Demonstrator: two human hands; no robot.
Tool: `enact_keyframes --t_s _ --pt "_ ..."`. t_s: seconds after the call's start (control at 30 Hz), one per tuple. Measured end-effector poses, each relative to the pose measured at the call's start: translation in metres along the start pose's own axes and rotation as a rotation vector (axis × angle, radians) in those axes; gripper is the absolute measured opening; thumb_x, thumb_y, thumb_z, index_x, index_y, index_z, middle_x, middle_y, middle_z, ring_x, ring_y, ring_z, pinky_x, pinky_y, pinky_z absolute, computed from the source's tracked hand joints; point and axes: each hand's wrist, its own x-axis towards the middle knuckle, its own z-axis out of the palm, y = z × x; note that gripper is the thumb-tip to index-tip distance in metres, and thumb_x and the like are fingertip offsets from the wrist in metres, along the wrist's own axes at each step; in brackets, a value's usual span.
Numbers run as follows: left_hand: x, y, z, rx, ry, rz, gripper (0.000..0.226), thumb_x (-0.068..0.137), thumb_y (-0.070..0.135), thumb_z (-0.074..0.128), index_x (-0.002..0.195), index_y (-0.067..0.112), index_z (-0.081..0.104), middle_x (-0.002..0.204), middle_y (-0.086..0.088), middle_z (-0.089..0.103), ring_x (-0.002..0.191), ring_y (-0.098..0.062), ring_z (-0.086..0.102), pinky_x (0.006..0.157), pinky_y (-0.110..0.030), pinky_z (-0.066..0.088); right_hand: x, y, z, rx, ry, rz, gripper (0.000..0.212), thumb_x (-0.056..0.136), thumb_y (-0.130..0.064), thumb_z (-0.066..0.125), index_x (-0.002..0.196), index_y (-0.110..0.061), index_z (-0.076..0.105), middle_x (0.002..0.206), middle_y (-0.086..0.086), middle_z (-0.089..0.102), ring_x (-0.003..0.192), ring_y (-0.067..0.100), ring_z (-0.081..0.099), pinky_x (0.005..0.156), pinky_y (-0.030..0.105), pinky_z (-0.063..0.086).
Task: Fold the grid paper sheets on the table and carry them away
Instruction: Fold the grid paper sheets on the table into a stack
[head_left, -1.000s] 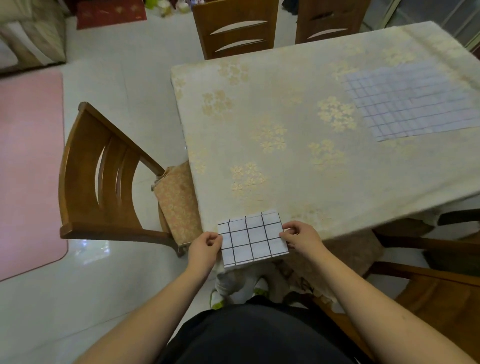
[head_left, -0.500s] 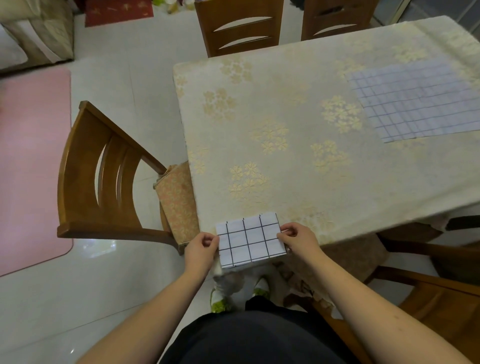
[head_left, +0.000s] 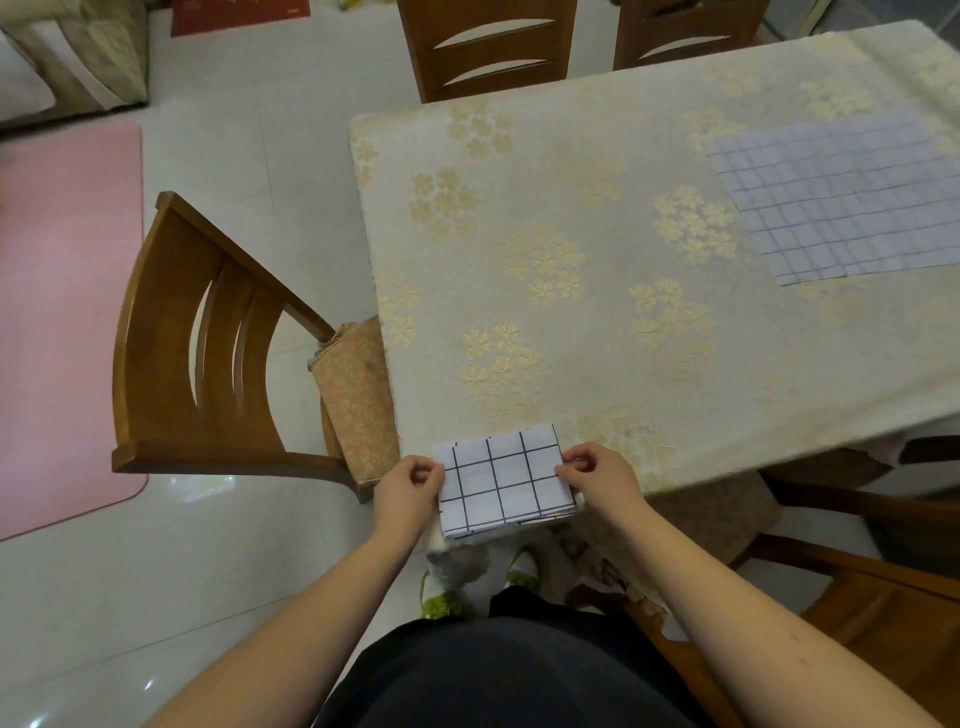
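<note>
Unchanged vs. prior frames: left hand & right hand pinch folded sheet at table edge. Fold step prob. complete. Next: flat sheet needs folding.

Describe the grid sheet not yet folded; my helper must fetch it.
Start at the table under its cream floral tablecloth. On its far right lies the flat white grid paper sheet. Unlike the small folded grid paper pinched in both hands, it is large and spread open.

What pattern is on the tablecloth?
The tablecloth is cream with golden flower clusters, seen in the head view.
</note>
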Motion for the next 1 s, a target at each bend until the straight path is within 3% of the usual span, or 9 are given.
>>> enact_keyframes --t_s 0.1,0.27,0.33,0.4,0.5,0.57,0.67,0.83,1.0 --pt "0.000 0.003 0.000 -0.018 0.000 0.022 0.007 0.089 0.023 0.067 0.092 0.017 0.068 0.084 0.003 0.068 0.080 -0.013 0.063 0.072 -0.030 0.054 0.000 0.001 -0.001 -0.006 -0.004 0.005 0.018 0.085 -0.020 0.072 0.100 -0.018 0.065 0.083 -0.006 0.065 0.075 0.003 0.059 0.057 0.011 0.038" --pt "-0.004 0.006 0.001 0.064 0.057 0.166 0.009 0.091 0.022 0.064 0.099 0.019 0.066 0.089 0.004 0.066 0.081 -0.009 0.060 0.070 -0.026 0.049 -0.001 0.004 0.001 -0.017 0.026 0.018 0.018 0.083 -0.029 0.073 0.095 -0.017 0.066 0.081 -0.003 0.067 0.075 0.012 0.063 0.064 0.021 0.047" --pt "-0.004 0.002 0.004 0.252 0.067 0.356 0.020 0.091 0.025 0.061 0.110 0.018 0.064 0.102 0.003 0.063 0.090 -0.011 0.059 0.077 -0.028 0.050 -0.003 0.003 0.002 -0.080 0.076 -0.014 0.021 0.087 -0.038 0.067 0.096 -0.018 0.064 0.081 -0.004 0.065 0.076 0.013 0.061 0.063 0.023 0.045" --pt "-0.006 -0.004 0.009 0.474 0.059 0.652 0.033 0.090 0.032 0.055 0.118 0.016 0.063 0.115 -0.003 0.062 0.104 -0.017 0.057 0.088 -0.033 0.048 -0.005 0.001 0.002 -0.173 0.141 -0.097 0.024 0.091 -0.040 0.059 0.104 -0.020 0.061 0.086 -0.006 0.062 0.078 0.010 0.058 0.065 0.025 0.046" --pt "-0.010 -0.014 0.021 0.779 -0.043 0.924 0.054 0.092 0.042 0.046 0.139 0.015 0.049 0.145 -0.006 0.048 0.134 -0.022 0.043 0.108 -0.039 0.037 -0.005 0.001 0.011 -0.404 0.198 -0.378 0.034 0.095 -0.037 0.052 0.124 -0.019 0.057 0.112 -0.003 0.061 0.103 0.016 0.056 0.088 0.033 0.046" --pt "-0.012 -0.019 0.028 0.902 -0.104 0.940 0.062 0.095 0.045 0.041 0.147 0.012 0.038 0.156 -0.007 0.033 0.144 -0.023 0.029 0.114 -0.041 0.024 -0.005 0.002 0.022 -0.627 0.199 -0.568 0.043 0.096 -0.037 0.044 0.132 -0.017 0.054 0.129 0.002 0.058 0.121 0.022 0.053 0.102 0.039 0.040" --pt "-0.012 -0.024 0.035 0.983 -0.154 0.850 0.066 0.095 0.047 0.038 0.150 0.010 0.031 0.159 -0.008 0.025 0.146 -0.023 0.021 0.114 -0.043 0.018 -0.007 0.008 0.041 -0.902 0.151 -0.690 0.056 0.092 -0.041 0.037 0.141 -0.014 0.047 0.144 0.005 0.050 0.134 0.023 0.046 0.112 0.037 0.028" --pt "-0.011 -0.026 0.039 1.001 -0.216 0.763 0.068 0.095 0.049 0.036 0.151 0.010 0.028 0.159 -0.009 0.023 0.146 -0.024 0.023 0.114 -0.042 0.018 0.003 0.013 0.047 -1.011 0.012 -0.590 0.061 0.094 -0.044 0.032 0.145 -0.011 0.041 0.152 0.006 0.039 0.140 0.022 0.037 0.112 0.038 0.018" --pt "-0.008 -0.025 0.041 1.000 -0.229 0.704 0.070 0.095 0.055 0.034 0.153 0.017 0.022 0.161 -0.009 0.016 0.148 -0.024 0.013 0.116 -0.042 0.013 0.011 0.017 0.037 -1.047 -0.065 -0.555 0.064 0.096 -0.048 0.030 0.149 -0.012 0.032 0.155 0.005 0.033 0.143 0.019 0.030 0.114 0.036 0.012"
